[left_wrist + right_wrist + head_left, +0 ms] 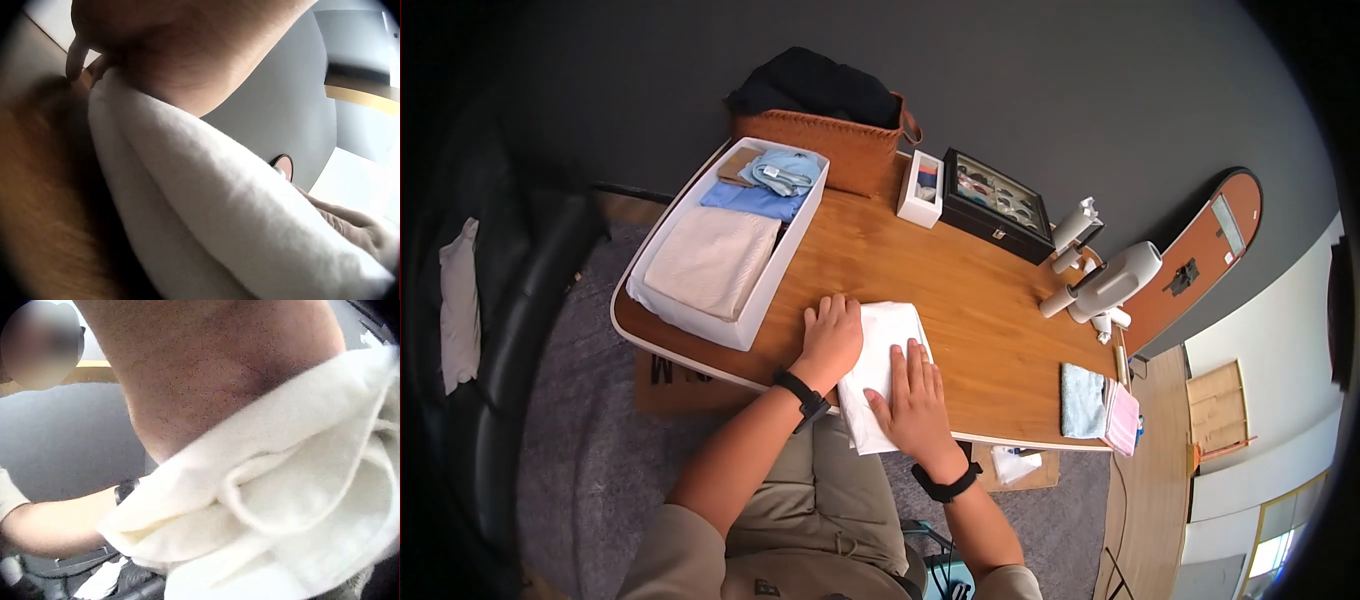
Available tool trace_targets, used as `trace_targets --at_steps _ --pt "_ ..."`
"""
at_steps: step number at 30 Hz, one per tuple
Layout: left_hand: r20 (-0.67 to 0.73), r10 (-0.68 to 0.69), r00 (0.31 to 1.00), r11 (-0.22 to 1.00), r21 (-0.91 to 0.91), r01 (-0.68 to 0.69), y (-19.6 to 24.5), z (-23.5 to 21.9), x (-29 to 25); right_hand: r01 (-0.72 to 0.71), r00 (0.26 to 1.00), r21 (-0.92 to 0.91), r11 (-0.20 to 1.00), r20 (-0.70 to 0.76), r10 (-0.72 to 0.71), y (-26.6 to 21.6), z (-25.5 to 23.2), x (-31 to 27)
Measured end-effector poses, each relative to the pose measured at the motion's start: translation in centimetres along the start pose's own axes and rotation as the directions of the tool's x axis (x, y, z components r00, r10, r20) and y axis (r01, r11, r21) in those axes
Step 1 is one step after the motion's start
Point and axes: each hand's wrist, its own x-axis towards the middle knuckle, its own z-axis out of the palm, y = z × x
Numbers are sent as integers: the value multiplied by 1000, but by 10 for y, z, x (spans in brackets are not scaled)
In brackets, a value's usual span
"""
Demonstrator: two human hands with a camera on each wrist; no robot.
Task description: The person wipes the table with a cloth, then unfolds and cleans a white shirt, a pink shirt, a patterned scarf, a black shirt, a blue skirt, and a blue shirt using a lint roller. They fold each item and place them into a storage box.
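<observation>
A folded white cloth (pixel 882 385) lies at the table's near edge, its lower end reaching past the rim. My left hand (pixel 832 342) rests at the cloth's upper left side, fingers slightly bent. Flat on its right part lies my right hand (pixel 913 400), fingers extended. In the left wrist view the left hand (pixel 181 50) touches the top of the thick folded cloth (pixel 206 181). The right wrist view has the right hand (pixel 231 369) over the cloth (pixel 275 481), whose layers show loose folds; its fingertips are hidden there.
A white box (pixel 745 328) of folded clothes stands left, a brown basket (pixel 815 150) with dark fabric behind it. Further back are a small white box (pixel 918 208) and a black display case (pixel 1000 205). A grey device (pixel 1122 280) and small towels (pixel 1083 402) are at right.
</observation>
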Motion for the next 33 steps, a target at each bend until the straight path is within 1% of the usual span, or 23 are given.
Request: trace_targets --at_steps 1,2,3,4,6,8,10,11,12,13,15,16,18,19,22,25,26,27,29,30,32,33 --pt "10 -7 1000 1000 2 7 0 -1 -2 -37 999 -36 999 -6 37 -4 0 -4" --pt "23 -42 999 998 47 41 0 -2 -4 -38 999 -31 999 6 39 -8 0 -8" --pt "33 -73 997 993 91 70 1 -4 -4 -77 997 -81 994 -5 77 -13 -1 -10" --pt "37 -72 997 993 92 68 1 -4 -5 -116 993 -131 985 -24 114 -14 0 -10" --pt "29 -113 993 981 162 107 -1 -7 -7 -134 991 -131 982 -21 132 -8 4 -9" --pt "28 -107 994 977 189 99 -2 -14 -12 -151 989 -130 980 -18 150 6 9 -7" --pt "26 -99 995 973 210 92 -1 -28 -17 -53 999 26 998 0 53 26 11 -2" --pt "85 -92 992 981 181 76 -1 -39 -20 -57 998 27 998 1 57 31 10 0" --pt "143 -84 986 987 151 62 -1 -47 -25 -48 998 66 997 34 46 34 8 2" --pt "144 -82 986 987 151 60 -1 -51 -29 -39 997 106 994 64 32 37 7 2" --pt "32 92 995 991 94 -95 -5 -57 -39 -42 996 120 992 87 32 39 4 2" --pt "28 89 996 991 98 -91 -9 -58 -43 -42 993 133 990 111 28 40 3 3" --pt "99 306 947 950 -89 -298 -16 -63 -50 -38 993 142 989 118 21 38 0 1" --pt "93 304 948 951 -84 -297 -18 -67 -55 -42 992 149 988 127 23 37 -2 0" --pt "154 316 936 935 -215 -280 -16 -87 -73 -28 989 176 984 150 1 31 -13 -10" --pt "172 328 929 933 -215 -289 -13 -101 -96 -10 987 218 976 158 -25 25 -20 -23" --pt "152 355 923 930 -160 -331 -18 -92 -104 -16 984 235 972 174 -26 22 -24 -26" --pt "146 353 924 931 -157 -330 -20 -88 -108 -10 985 232 973 171 -30 19 -28 -28" --pt "83 361 929 929 -118 -351 -22 -82 -112 -59 969 273 960 249 -11 15 -39 -32" --pt "75 360 930 929 -116 -350 -23 -81 -112 -53 969 269 962 245 -16 15 -43 -34" --pt "-15 386 922 918 -88 -386 -25 -80 -112 -104 953 383 918 301 -17 17 -52 -37" --pt "-22 384 923 919 -86 -385 -25 -84 -111 -98 954 380 920 298 -22 18 -60 -38"
